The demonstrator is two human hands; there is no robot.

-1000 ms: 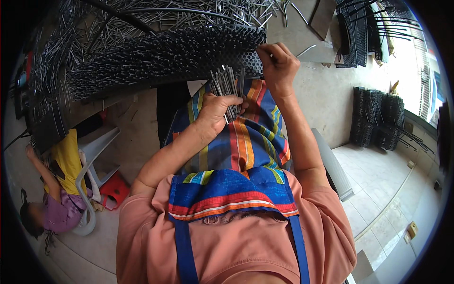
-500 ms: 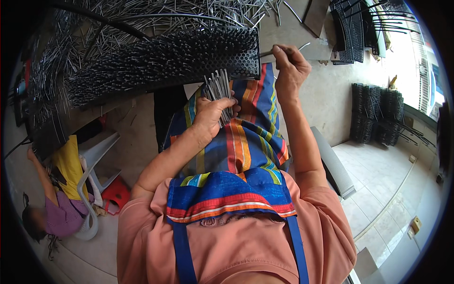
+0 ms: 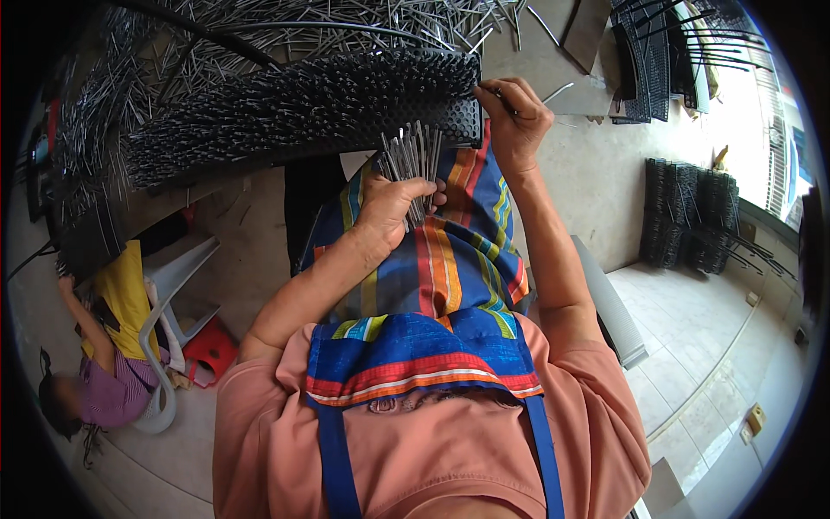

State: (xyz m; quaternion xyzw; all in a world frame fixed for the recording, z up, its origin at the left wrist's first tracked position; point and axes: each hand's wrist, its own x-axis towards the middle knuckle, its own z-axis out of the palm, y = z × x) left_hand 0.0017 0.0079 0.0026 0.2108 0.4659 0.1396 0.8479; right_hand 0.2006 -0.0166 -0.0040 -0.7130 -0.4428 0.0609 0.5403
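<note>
My left hand (image 3: 385, 206) is closed around an upright bundle of thin metal rods (image 3: 412, 160), held over my lap just below a black perforated panel (image 3: 458, 119). Rods fill most of the panel's holes; bare holes show toward its right end. At that end my right hand (image 3: 521, 119) is closed in a pinch on a thin metal rod (image 3: 560, 90), whose slightly bent end sticks out to the right. The fingers are at the panel's right edge and hide the rod's other end. A striped apron (image 3: 445, 272) covers my lap.
Loose metal rods (image 3: 346, 35) lie heaped behind the panel. More black panels (image 3: 644, 65) stand at the far right, and black bundled stacks (image 3: 687, 212) lean by the right wall. At left, another person (image 3: 121, 376) sits near a grey chair (image 3: 164, 346) and a red container (image 3: 207, 353).
My right hand has moved left and slightly down, up to the panel's right edge, with the rod. The rods in my left hand have fanned out a little to the right.
</note>
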